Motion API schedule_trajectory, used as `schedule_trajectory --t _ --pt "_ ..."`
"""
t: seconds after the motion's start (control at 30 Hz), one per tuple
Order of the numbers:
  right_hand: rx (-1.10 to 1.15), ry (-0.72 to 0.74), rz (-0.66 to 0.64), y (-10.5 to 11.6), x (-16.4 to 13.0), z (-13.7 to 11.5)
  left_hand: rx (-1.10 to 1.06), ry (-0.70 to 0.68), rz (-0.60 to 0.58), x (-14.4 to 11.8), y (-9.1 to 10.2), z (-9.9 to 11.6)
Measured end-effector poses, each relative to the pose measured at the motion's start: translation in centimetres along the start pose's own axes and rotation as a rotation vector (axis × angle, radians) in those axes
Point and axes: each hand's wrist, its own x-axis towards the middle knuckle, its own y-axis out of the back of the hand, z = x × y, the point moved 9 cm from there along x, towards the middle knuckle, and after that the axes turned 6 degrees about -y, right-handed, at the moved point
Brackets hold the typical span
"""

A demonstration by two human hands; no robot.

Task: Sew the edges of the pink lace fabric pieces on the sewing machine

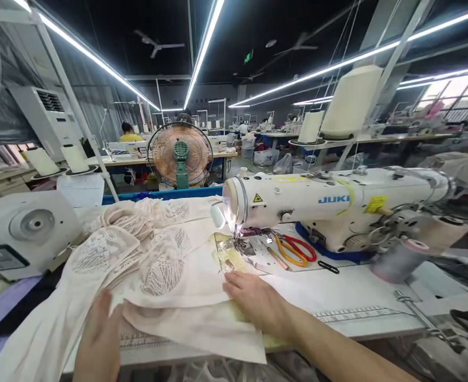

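A cream lace-cup garment (164, 270) is spread over the sewing machine bed, its lower edge hanging past the table front. My right hand (258, 302) rests on its right part, fingers together and bent down onto the fabric, just in front of the presser foot (242, 244). The thumb side is partly hidden. My left hand (98, 337) is blurred at the lower left, thumb and fingers apart with no item seen between them, beside the fabric's edge. A yellowish translucent piece (228, 254) lies by the needle of the white sewing machine (282, 199).
Red-handled scissors (303, 246), yellow-handled scissors (292, 254) and a black clip-like piece (328, 266) lie right of the needle. More lace-cup pieces (124, 217) are piled at the left. A grey thread cone (401, 265) stands right; a large fan (180, 151) stands behind.
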Motion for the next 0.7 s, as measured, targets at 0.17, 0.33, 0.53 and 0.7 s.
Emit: schedule_trajectory --t 0.17,0.33,0.53,0.7 --pt "0.022 -0.098 0.008 0.6 -0.7 0.1 0.094 -0.581 -0.348 -3.4 -5.5 8.3" --pt "0.025 -0.193 0.078 1.5 -2.1 0.8 0.248 -0.965 -0.933 -8.0 -17.9 13.5" --pt "0.063 -0.043 0.193 1.5 -6.3 0.8 0.563 -0.879 -1.234 -7.9 -23.1 11.1" --pt "0.029 0.018 0.229 1.4 -6.2 1.3 0.735 -0.829 -1.170 -6.3 -24.8 11.1"
